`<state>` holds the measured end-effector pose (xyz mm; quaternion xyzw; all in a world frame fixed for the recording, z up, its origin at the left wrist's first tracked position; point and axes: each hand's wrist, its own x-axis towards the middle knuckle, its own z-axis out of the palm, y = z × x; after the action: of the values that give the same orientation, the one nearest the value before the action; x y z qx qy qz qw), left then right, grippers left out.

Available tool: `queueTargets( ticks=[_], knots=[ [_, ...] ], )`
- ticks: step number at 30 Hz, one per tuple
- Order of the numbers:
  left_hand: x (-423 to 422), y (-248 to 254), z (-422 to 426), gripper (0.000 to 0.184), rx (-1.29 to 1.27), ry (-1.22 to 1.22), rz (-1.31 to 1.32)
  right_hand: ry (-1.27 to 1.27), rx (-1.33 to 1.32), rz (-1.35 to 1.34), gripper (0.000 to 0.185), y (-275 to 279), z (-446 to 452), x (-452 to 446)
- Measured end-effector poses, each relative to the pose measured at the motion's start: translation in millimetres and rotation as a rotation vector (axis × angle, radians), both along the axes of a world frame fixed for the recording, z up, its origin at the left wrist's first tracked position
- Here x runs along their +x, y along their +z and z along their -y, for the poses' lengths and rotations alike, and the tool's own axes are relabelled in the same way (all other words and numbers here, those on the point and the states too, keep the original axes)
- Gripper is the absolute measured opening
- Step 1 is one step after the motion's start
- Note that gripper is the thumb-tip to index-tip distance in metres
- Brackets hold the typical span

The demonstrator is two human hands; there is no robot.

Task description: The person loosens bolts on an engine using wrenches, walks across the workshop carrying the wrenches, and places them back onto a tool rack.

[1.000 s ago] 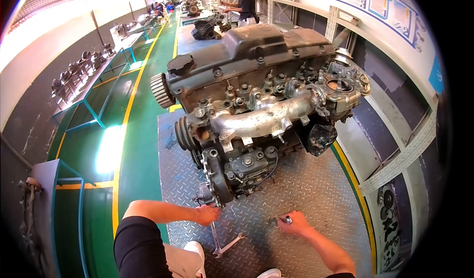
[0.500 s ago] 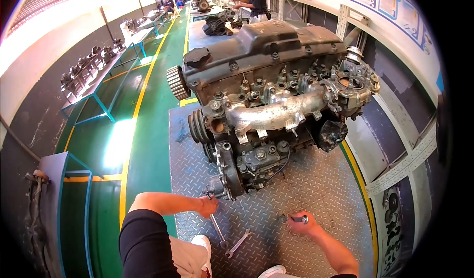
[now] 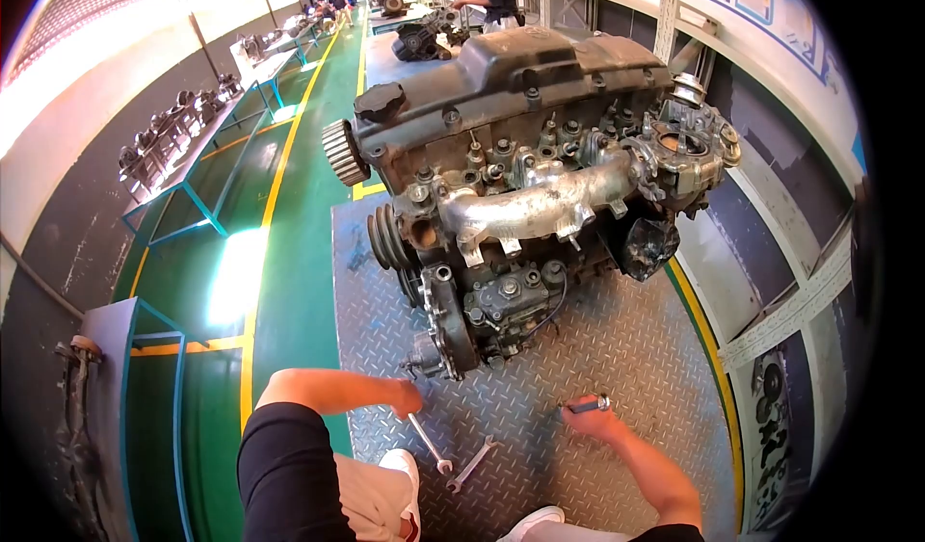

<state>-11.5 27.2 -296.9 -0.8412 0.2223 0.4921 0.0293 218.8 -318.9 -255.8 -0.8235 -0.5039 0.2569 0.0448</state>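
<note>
Presently, head view: the engine stands upright on the tread-patterned steel plate, directly before me. My left hand is curled around the upper end of a wrench, which slopes down toward my shoes, and is just below the lower front fitting; contact with that fitting cannot be told. My right hand, over bare plate and well apart from the engine, is closed on a short metal tool, dark with a bright end, type unclear. A second wrench lies loose on the plate beside the first. Progress, judged by condition: the engine appears part-way stripped or part-way built. The valve cover and silvery manifold are in place; the toothed pulley is exposed, with no belt that I can see. The lower front fitting is attached; whether its fasteners are loose or tight, I cannot tell, so work there seems unfinished.
</note>
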Motion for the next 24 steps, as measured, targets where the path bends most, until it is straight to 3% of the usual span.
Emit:
queueTargets(
  ticks=[6, 8, 14, 20, 24],
  knots=[
    [-2.6, 7.4, 3.3, 0.023, -0.023, 0.056, 0.004, -0.344, -0.081, -0.181, 0.030, 7.5, -10.3, 2.8],
    [-2.2, 16.1, 7.2, 0.022, 0.022, 0.029, -0.013, -0.211, -0.043, -0.066, 0.030, -7.6, -10.5, 6.7],
    [-5.9, 0.9, 1.8, 0.022, 0.007, 0.037, -0.022, -0.197, -0.074, 0.003, 0.031, -22.4, -14.4, 8.9],
    [-7.9, -1.3, 0.8, 0.021, 0.027, 0.053, -0.023, -0.185, 0.066, -0.237, 0.029, -22.4, -5.2, 14.2],
    [-8.1, -9.2, -1.8, 0.019, 0.019, 0.071, -0.014, -0.081, 0.087, -0.168, 0.026, -24.1, 0.1, 10.5]
  ],
)
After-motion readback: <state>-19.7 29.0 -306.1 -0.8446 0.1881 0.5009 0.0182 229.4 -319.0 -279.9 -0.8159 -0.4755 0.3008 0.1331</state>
